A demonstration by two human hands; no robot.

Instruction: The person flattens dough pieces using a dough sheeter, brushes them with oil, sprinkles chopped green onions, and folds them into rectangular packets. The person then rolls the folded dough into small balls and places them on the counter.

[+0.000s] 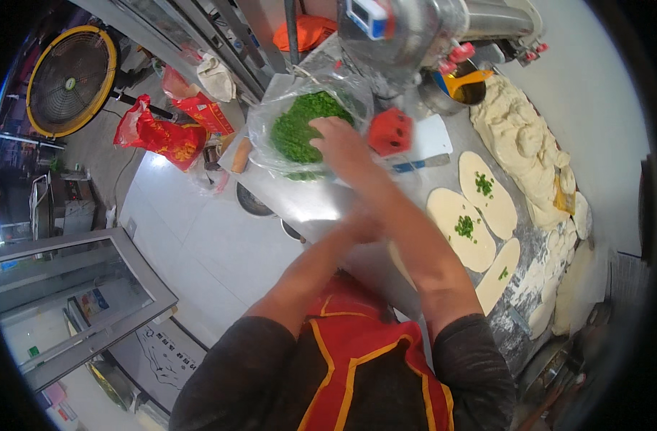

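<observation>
My right hand (336, 143) is over chopped green onions (301, 126) in a clear plastic bag (261, 145), with its visible fingertips apart and its palm hidden. My left forearm crosses under the right one, and the left hand (367, 222) is blurred and partly covered there, so its fingers cannot be read. To the right lie flattened dough ovals, one (452, 250) with green onion near its middle, another (477, 167) above it and a narrower one (487, 293) below. Part of one more dough piece (401, 264) shows beside my right forearm.
A blue-handled tool (406, 167), a red holed block (390, 132) and a white board (433, 137) lie right of the bag. Behind them stand a metal machine (404, 32) and a pot (444, 99) with an orange-handled utensil. A large dough mass (514, 134) lies along the far right.
</observation>
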